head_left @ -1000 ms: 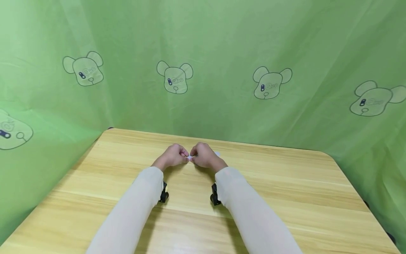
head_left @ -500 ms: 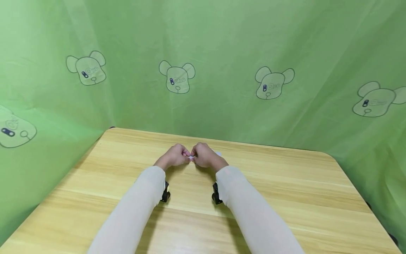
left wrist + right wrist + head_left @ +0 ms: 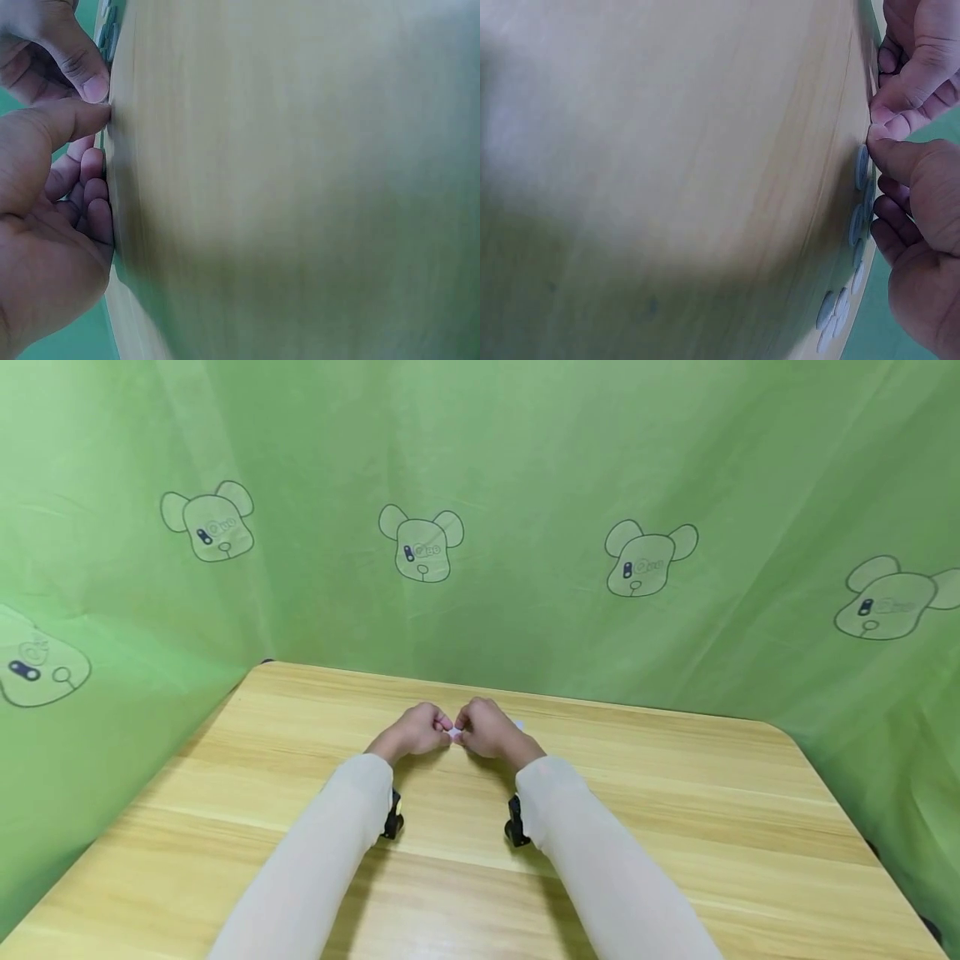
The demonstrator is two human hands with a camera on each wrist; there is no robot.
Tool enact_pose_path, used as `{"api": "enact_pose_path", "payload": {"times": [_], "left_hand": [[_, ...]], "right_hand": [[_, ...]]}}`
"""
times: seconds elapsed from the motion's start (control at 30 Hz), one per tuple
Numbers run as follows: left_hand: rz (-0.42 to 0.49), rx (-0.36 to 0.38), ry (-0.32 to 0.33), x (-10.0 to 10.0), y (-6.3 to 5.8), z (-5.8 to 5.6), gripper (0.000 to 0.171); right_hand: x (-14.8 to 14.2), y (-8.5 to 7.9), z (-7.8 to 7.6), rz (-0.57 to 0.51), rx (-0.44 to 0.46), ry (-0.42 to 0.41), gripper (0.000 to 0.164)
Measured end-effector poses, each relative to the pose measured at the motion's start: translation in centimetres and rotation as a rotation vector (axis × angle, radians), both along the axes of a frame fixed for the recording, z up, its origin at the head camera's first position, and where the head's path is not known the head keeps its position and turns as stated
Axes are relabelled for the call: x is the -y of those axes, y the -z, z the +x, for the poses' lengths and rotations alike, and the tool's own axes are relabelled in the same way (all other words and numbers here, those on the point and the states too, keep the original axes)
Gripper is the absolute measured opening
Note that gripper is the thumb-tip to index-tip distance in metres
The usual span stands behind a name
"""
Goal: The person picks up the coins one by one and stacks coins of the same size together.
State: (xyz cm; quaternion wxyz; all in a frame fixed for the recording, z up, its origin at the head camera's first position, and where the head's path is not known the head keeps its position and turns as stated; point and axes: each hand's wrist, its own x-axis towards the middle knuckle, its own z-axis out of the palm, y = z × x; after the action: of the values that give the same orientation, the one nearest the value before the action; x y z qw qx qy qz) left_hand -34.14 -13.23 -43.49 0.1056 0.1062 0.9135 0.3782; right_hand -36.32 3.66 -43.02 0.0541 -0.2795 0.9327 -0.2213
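Piece of something pale [image 3: 455,733] sits near the far edge of the surface [image 3: 675,793], with the fingers of the left hand [image 3: 416,729] and right hand [image 3: 486,728] pinching it from either side and mostly hiding its shape. Flat pale discs [image 3: 855,225] lie beside the right hand; behind hangs green cloth [image 3: 517,618] with animal-head outlines.

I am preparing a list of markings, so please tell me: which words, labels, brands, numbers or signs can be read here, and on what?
No word or number reads surely.
Animal heads printed on green curtain: dark two-dot mark; letters beside it too faint to quote.
Pale discs: too small to tell.
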Motion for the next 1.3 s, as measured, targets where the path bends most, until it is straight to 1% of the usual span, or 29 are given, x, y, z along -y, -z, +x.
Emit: {"api": "enact_pose_path", "payload": {"times": [0.17, 0.33, 0.47, 0.63, 0.87, 1.1, 1.3], "left_hand": [[0.03, -0.006, -0.008, 0.0, 0.3, -0.1, 0.019], [0.016, -0.046, -0.007, 0.2, 0.5, -0.2, 0.015], [0.029, -0.065, -0.011, 0.5, 0.4, 0.0, 0.01], [0.066, -0.071, -0.029, 0.6, 0.3, 0.2, 0.006], [0.122, -0.053, -0.04, 0.6, 0.3, 0.3, 0.005], [0.204, -0.056, -0.041, 0.9, 0.6, 0.3, 0.008], [0.264, -0.047, -0.06, 0.9, 0.4, 0.7, 0.009]], "right_hand": [[-0.2, 0.0, 0.2, -0.029, -0.002, 0.0, 0.006], [-0.4, 0.1, 0.5, -0.077, 0.002, 0.004, 0.008], [-0.5, 0.5, 0.5, -0.11, 0.014, 0.01, 0.008], [-0.6, 0.9, 0.5, -0.16, -0.002, 0.015, 0.004], [-0.8, 0.9, 0.5, -0.206, -0.039, 0.011, 0.011], [-1.1, 0.5, 0.8, -0.263, -0.03, 0.007, 0.016], [-1.9, -0.3, 1.5, -0.329, -0.004, -0.023, 0.01]]}}
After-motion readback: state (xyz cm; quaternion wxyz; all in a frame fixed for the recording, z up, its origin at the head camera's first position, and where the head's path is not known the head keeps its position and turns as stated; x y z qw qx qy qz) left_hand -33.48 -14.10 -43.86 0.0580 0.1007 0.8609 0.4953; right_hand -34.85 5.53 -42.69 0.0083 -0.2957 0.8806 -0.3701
